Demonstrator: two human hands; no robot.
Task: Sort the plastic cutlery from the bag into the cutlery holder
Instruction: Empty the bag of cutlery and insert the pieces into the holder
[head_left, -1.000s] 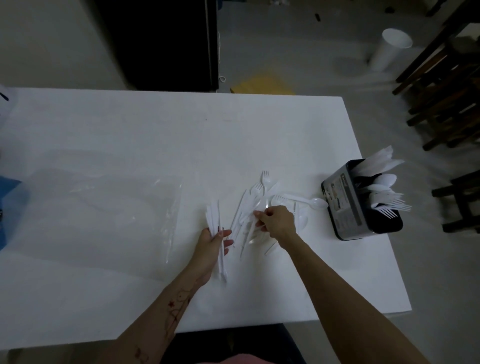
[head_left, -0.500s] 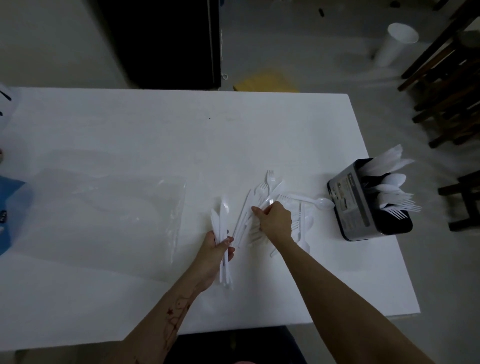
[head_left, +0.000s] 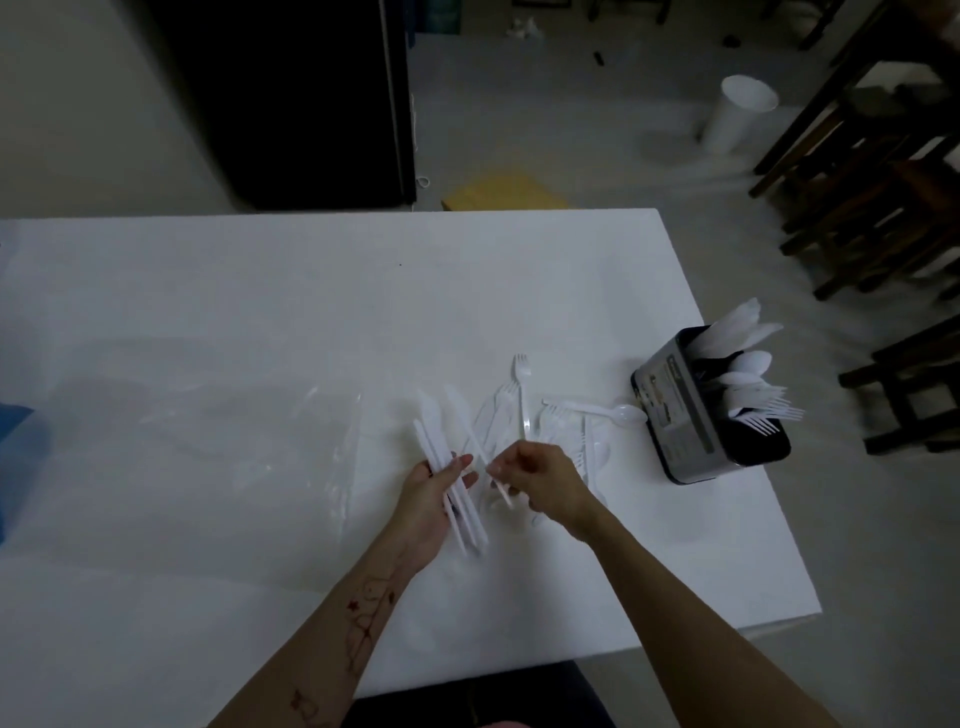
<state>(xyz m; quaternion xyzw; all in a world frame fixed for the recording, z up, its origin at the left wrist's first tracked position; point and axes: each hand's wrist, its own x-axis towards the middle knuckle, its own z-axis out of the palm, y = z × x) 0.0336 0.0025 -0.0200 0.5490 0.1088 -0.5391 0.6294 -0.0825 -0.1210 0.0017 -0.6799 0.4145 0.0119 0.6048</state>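
Left hand (head_left: 434, 499) grips about 3 knives (head_left: 441, 457); right hand (head_left: 540, 480) pinches 1 knife (head_left: 470, 431).

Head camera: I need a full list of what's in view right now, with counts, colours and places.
Table: one, white, fills the near view.
Plastic bag: one, clear, flat on the table's left.
Loose cutlery pile: forks, spoons and knives, white, count unclear, right of centre on the table.
Cutlery holder: one, black, near the table's right edge, cutlery standing in it.
Cup: one, white, on the floor beyond.
Wooden chairs: dark brown, right side, count unclear.
Left hand: holds a bundle of knives, white.
Right hand: pinches one white knife.
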